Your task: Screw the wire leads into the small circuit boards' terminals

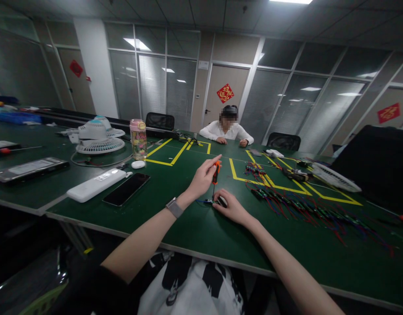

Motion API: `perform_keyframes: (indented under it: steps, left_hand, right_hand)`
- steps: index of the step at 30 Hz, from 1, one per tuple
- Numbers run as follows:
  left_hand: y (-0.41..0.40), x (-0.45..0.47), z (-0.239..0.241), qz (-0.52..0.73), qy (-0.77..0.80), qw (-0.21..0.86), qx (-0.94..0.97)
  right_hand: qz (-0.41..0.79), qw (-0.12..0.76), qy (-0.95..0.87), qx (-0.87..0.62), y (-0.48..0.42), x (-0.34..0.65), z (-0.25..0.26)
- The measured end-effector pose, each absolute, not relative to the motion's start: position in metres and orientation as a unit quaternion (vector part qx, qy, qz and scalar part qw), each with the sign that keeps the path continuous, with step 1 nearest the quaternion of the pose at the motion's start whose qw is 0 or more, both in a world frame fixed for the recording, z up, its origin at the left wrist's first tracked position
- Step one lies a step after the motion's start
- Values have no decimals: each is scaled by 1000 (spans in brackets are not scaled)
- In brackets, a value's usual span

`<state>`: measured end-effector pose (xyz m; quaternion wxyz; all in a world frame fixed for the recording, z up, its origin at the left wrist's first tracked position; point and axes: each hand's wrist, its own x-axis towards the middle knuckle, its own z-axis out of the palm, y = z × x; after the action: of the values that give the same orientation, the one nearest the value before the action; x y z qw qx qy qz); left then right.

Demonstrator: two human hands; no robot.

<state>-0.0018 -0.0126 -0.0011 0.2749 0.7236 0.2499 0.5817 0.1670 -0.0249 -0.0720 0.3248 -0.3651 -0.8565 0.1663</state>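
An upright screwdriver with an orange and black handle is gripped in my left hand, which wears a grey watch on the wrist. Its thin shaft points down at a small circuit board with a blue wire, lying on the green table. My right hand rests on the table with its fingertips closed on the board, next to the screwdriver's tip. A dark piece shows under those fingers. Whether the tip touches a screw is too small to tell.
Right of my hands lies a long row of wired boards, with another bundle behind. A phone, white case, bottle and white fan stand left. Opposite sits a person in white sleeves.
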Motion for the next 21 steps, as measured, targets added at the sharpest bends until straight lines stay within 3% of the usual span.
perform_keyframes:
  steps: [3, 8, 13, 18, 21]
  left_hand:
    - [-12, -2, -1, 574, 240, 314, 717]
    - [-15, -3, -1, 587, 268, 185, 741]
    - [-16, -1, -1, 551, 214, 303, 748]
    - [-16, -5, 3, 609, 278, 151, 727]
    - [-14, -5, 4, 596, 236, 237, 730]
  right_hand:
    - [166, 325, -856, -367, -24, 168, -73]
    - [171, 328, -855, -363, -23, 167, -75]
    - [171, 334, -855, -359, -22, 167, -75]
    - [173, 335, -853, -361, -23, 167, -74]
    - [171, 333, -854, -361, -23, 167, -73]
